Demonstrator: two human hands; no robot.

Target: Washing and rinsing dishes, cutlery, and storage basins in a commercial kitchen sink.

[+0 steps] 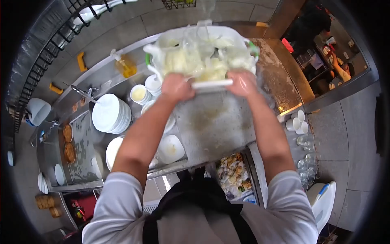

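A white plastic tub (225, 30) stands out in front of me over the far part of the metal counter (213, 125). It holds pale bowls and clear cups, blurred by motion. My left hand (178, 87) and my right hand (242, 84) grip its near edge, with a white handle bar (211, 84) between them. Green-marked grips (148, 59) show at its sides. Left of the tub are stacks of small white bowls (139, 94). A tall stack of white plates (111, 114) and a rectangular white dish (171, 149) are beyond my left forearm.
A water-filled sink (82, 149) lies left, under a faucet (86, 92). A yellow pump bottle (127, 67) stands behind. Food waste (234, 177) fills a bin below the counter. White cups (297, 123) and glasses (305, 164) stand right. Another person's arm (341, 70) shows through an opening.
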